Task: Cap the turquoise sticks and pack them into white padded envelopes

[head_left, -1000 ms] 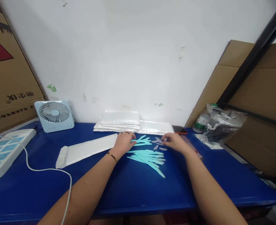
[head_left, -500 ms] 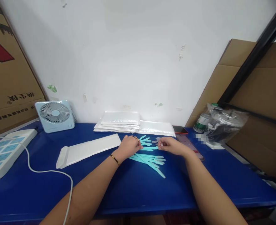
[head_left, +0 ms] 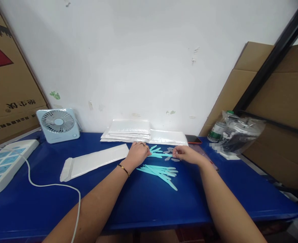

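My left hand is closed in a pinch on the near end of a slim teal plastic stick. At the stick's other end, the fingertips of my right hand are pinched together. Small translucent pieces lie under and beside those fingertips. Between the hands, just behind the held stick, several teal sticks fan out on the table. A loose pile of similar teal sticks with pale, translucent tips lies nearer to me. What exact kind of tool the sticks are is too small to tell.
A white padded mailer lies left of my hands on the blue table. More mailers are stacked by the wall. A fan and a power strip with a white cable stand left; a bottle and bagged item right.
Both hands have moved slightly away from me with the held stick, leaving a gap to the near pile. More translucent pieces now show by my right hand.
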{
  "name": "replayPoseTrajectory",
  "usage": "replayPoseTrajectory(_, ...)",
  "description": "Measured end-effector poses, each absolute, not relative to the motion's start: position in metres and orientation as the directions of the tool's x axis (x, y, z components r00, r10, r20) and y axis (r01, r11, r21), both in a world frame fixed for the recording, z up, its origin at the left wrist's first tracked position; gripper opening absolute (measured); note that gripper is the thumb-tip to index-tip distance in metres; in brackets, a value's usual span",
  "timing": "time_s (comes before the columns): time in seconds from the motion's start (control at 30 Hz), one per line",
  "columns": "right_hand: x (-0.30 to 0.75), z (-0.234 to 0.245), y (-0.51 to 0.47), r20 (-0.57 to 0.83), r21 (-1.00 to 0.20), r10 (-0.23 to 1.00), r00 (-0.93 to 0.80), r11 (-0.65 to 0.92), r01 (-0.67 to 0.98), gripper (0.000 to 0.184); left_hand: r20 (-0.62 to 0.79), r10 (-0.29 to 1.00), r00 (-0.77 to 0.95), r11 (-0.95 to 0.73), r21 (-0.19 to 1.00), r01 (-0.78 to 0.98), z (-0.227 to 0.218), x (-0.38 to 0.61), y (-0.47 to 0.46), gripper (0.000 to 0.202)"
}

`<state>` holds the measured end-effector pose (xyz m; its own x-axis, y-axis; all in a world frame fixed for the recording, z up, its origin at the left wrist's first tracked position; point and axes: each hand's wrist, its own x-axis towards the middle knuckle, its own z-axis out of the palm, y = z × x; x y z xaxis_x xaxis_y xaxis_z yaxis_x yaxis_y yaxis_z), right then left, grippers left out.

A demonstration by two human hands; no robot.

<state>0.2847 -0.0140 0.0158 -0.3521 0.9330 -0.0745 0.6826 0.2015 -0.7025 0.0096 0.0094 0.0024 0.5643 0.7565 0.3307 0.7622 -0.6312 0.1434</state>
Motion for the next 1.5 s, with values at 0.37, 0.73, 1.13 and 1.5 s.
replayPoseTrajectory(0.37,0.273,0.018,-0.022,-0.076,-0.623,0.859,-0.507,0.355,0.696,0.023,0.266,0.758,0.596,-0.653,0.29,0.7,0.006,0.008,0.001,0.025)
replayPoseTrajectory(0.73,0.27,0.015,-0.02,0.016,-0.633,0.897,-0.441,0.351,0.69,0.019,0.2,0.733,0.65,-0.678,0.291,0.675,0.003,0.014,-0.004,0.026)
replayPoseTrajectory(1.13,0.269,0.013,-0.016,0.083,-0.712,0.929,-0.361,0.309,0.631,0.022,0.295,0.76,0.579,-0.646,0.251,0.721,0.006,0.016,-0.001,0.027)
replayPoseTrajectory(1.5,0.277,0.028,-0.028,-0.091,-0.636,0.851,-0.517,0.35,0.687,0.026,0.198,0.647,0.737,-0.755,0.3,0.583,0.012,0.011,-0.01,0.025)
